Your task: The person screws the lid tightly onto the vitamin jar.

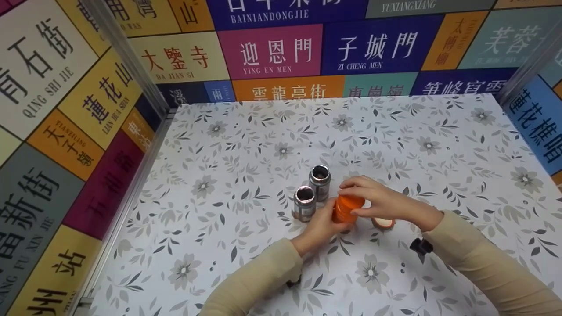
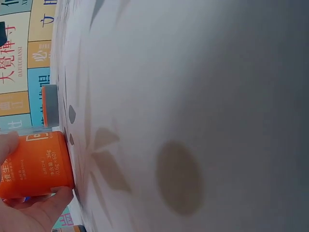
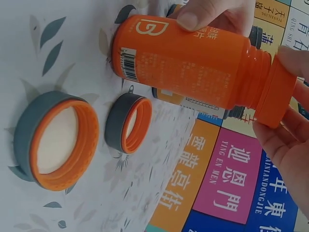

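Observation:
An orange supplement bottle (image 1: pixel 344 211) is in my left hand (image 1: pixel 322 228), whose fingers and thumb wrap its body. White print shows on it (image 2: pixel 36 166) in the left wrist view, where its base is right at the tabletop. With my right hand (image 1: pixel 380 199) I grip an orange cap (image 3: pixel 276 92) at the bottle's mouth; several neck threads show below the cap. Just left of my left hand stand two grey bottles, a nearer one (image 1: pixel 304 204) and a farther one (image 1: pixel 320 182), both upright with open mouths.
Two grey caps with orange linings, a larger-looking one (image 3: pixel 58 140) and a farther one (image 3: pixel 129 123), lie inside-up on the flower-patterned tablecloth (image 1: pixel 246 145). Panels with street names (image 1: pixel 270 52) wall the table at the back and sides.

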### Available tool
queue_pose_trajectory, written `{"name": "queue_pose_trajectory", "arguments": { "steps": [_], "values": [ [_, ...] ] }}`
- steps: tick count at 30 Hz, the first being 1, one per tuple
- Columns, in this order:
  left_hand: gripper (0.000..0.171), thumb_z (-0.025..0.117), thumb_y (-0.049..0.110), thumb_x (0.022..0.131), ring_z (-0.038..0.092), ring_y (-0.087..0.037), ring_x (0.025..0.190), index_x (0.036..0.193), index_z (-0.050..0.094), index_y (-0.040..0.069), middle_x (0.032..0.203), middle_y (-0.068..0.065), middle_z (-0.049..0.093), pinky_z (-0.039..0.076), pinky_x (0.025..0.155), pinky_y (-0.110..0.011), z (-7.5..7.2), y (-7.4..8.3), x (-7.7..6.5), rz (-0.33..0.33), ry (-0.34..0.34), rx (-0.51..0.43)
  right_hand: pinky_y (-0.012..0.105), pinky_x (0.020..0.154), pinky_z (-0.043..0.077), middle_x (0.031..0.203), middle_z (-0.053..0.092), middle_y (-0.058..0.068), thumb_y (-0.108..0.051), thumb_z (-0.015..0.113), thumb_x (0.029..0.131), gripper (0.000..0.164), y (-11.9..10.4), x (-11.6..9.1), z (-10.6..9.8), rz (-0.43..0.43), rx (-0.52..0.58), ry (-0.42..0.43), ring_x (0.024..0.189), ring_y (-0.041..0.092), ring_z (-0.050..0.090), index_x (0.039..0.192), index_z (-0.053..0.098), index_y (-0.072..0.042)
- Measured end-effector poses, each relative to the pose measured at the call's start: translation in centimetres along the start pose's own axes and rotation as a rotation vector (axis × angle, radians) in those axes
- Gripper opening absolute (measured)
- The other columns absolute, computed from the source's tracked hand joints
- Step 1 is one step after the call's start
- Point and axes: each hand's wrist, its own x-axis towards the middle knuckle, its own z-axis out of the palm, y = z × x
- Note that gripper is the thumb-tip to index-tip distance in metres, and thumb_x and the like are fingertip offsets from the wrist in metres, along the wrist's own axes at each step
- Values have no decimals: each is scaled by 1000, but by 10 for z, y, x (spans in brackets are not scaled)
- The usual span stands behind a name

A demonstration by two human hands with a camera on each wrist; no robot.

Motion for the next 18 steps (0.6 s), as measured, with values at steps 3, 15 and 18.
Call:
{"name": "queue_pose_trajectory", "arguments": {
  "steps": [3,15,18],
  "values": [
    [60,75,16,75,55,-9,95,126,45,13,110,-1,60,43,88,-21,0,0,0,0,-4,-4,19,97,33,113,54,16,-3,70,69,42,1,1,1,-21,2,-23,105,29,47,110,60,1],
    [59,75,20,75,55,-9,99,126,45,14,114,-2,59,43,90,-20,-2,-3,2,39,-4,19,42,82,43,112,54,16,-2,69,67,45,-1,4,1,5,-36,-127,101,28,47,110,60,1],
    [61,75,21,75,55,-9,100,127,45,14,115,-2,59,42,90,-20,-2,-3,3,45,-10,15,42,82,43,111,54,15,-4,70,67,43,-2,4,2,18,-45,-112,101,28,47,109,61,0]
  ]
}}
